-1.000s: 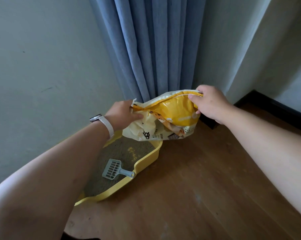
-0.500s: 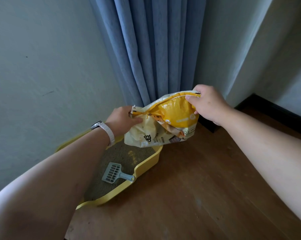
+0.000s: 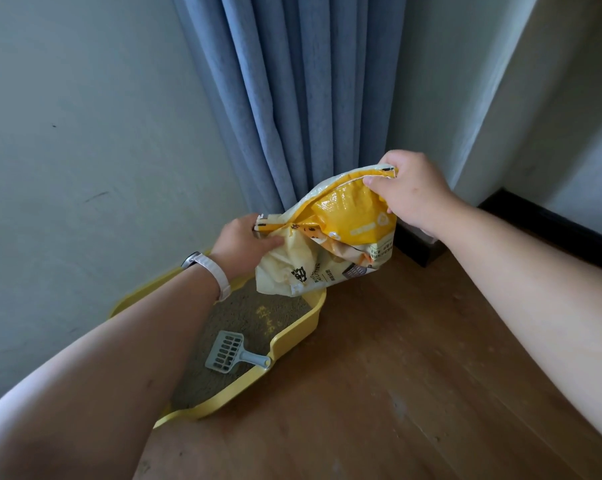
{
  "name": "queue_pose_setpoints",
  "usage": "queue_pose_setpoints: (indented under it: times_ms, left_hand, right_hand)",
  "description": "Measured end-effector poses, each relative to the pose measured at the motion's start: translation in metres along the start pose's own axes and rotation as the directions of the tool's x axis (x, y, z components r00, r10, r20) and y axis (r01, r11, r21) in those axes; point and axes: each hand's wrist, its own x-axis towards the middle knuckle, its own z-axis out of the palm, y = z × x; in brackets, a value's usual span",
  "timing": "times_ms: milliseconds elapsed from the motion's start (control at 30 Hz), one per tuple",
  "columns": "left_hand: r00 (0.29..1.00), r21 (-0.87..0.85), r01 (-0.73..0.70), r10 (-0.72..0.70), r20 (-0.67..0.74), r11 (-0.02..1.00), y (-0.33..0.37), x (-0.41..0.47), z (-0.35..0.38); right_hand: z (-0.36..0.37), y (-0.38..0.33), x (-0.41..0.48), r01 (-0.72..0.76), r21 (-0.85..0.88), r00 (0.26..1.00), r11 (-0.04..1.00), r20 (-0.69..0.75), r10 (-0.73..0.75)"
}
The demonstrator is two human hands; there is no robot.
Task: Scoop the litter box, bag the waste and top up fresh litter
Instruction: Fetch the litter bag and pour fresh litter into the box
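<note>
The litter box (image 3: 292, 344) sits lower left of frame. Above its far end the litter bag (image 3: 344, 230) has tipped steeper — your right hand (image 3: 413, 192) raised its corner, your left hand (image 3: 240, 240) stays low, both hands' fingers (image 3: 374, 181) pinching it. Its long axis slants upper right down to centre — topping-up looks barely begun.

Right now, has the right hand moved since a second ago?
Yes. Against the litter box rim, the right hand has risen slightly, tipping its end of the litter bag higher.
</note>
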Motion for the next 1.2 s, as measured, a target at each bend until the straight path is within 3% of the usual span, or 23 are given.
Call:
queue_pose_setpoints:
  times_ms: [267,1200]
  left_hand:
    - [0.999,-0.104,0.026,-0.029,-0.021,0.994,-0.006,0.0,0.002]
    - [0.996,-0.183,0.088,-0.09,-0.006,0.979,-0.018,-0.009,0.008]
  right_hand:
    - [0.0,-0.017,0.005,0.061,0.026,0.997,0.998,-0.038,-0.06]
    - [0.015,-0.045,0.013,0.129,0.032,0.99,0.991,-0.065,-0.127]
